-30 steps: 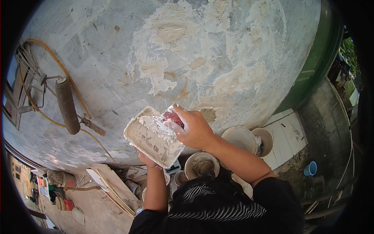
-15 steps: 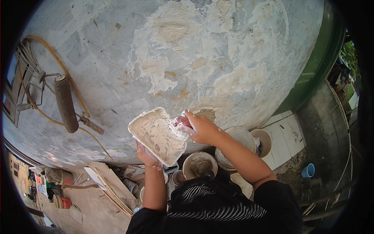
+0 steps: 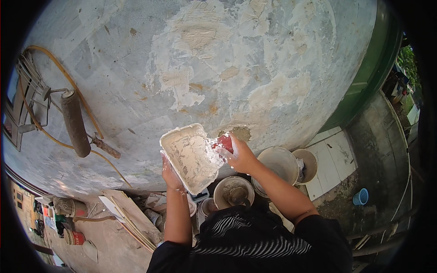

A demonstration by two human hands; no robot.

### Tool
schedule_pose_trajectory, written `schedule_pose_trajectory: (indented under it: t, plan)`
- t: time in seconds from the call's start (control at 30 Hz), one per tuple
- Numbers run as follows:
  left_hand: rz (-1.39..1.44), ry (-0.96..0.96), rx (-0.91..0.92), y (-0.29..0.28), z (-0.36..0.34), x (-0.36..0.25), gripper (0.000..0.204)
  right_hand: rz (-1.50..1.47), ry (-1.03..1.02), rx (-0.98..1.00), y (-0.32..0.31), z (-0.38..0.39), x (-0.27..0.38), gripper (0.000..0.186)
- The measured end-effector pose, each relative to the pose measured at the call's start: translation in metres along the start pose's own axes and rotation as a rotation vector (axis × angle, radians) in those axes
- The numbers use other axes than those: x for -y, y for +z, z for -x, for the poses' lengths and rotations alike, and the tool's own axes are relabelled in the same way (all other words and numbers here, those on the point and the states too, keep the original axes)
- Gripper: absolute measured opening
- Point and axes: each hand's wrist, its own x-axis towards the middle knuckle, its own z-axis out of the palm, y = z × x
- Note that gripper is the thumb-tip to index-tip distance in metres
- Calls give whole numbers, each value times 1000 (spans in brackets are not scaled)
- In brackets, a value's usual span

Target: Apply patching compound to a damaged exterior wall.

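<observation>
My left hand (image 3: 172, 174) grips a rectangular plaster tray (image 3: 185, 157) by its left side and underside, holding it tilted in front of the wall. Pale, creamy filler coats its inside and is caked along the rim. In my right hand (image 3: 241, 154) is a putty knife (image 3: 224, 143) with a red, filler-smeared handle. Its blade, covered in white filler, lies at the tray's right edge; how far it reaches inside is hard to make out. Beyond both hands stands the grey wall (image 3: 264, 104), patched with lighter filler and a rough brown spot.
Below my hands stand several buckets, including one with grey mix (image 3: 233, 193) and a large pale one (image 3: 277, 164). A paint roller (image 3: 75, 123) and a yellow hose (image 3: 63, 59) hang at left. Boards (image 3: 129, 214) lean lower left. A blue basket (image 3: 360, 197) stands right.
The tray and both hands have shifted slightly to the right. The putty knife has moved right with my right hand, toward the tray's outer edge.
</observation>
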Motion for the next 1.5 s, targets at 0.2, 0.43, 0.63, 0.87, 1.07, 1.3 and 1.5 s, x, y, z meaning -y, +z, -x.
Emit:
schedule_pose_trajectory:
  t: [0.2,0.43,0.63,0.87,1.07,1.3,1.5]
  plan:
    - [-91,-17,6,11,-8,-3,57,-79,-34,4,-2,3,-3,63]
    - [-51,-51,-24,20,-7,9,58,169,-73,10,-2,2,5,66]
    - [-95,-22,79,20,-3,15,65,85,10,-173,17,16,0,66]
    - [-110,-192,-41,8,-6,7,62,-132,115,-129,16,10,-15,47]
    - [-109,-188,-76,13,-8,5,62,-287,102,-220,29,9,-28,41]
    - [-62,-75,-95,1,-10,21,65,-295,86,-256,37,9,-24,36]
    - [-14,62,-33,9,-7,26,63,-167,43,-263,35,15,-9,43]
